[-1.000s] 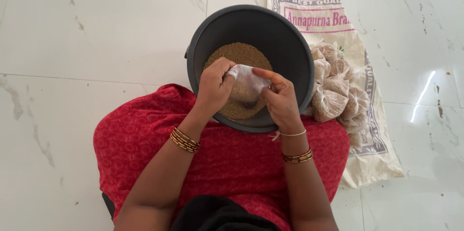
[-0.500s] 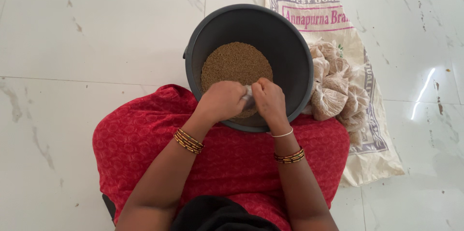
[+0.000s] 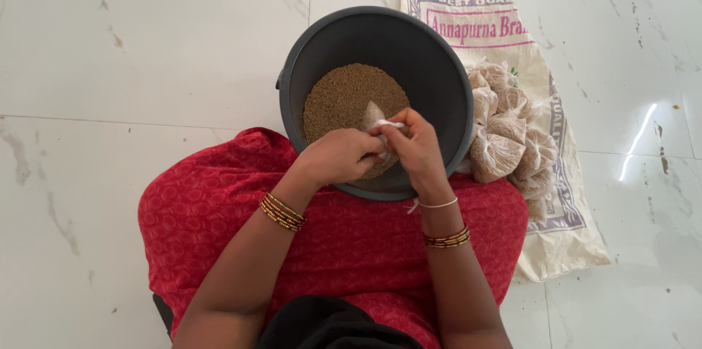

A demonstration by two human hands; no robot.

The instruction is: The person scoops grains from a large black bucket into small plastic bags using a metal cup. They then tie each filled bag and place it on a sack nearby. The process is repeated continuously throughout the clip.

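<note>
Head view: two hands point(image 3: 380, 153), one packet point(image 3: 375, 116).

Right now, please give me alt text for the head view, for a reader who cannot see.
Both hands, left hand and right hand, hold a small clear bag over brown grain in a dark bucket on a white marble floor. Filled bags lie on a printed sack at the right.

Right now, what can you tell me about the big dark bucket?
The dark grey bucket looks like plastic, round, seen from above, standing upright on the white marble floor. Brown grain fills its bottom. Both hands, left hand and right hand, hold a small clear bag over it. Red cloth meets its near rim.
</note>
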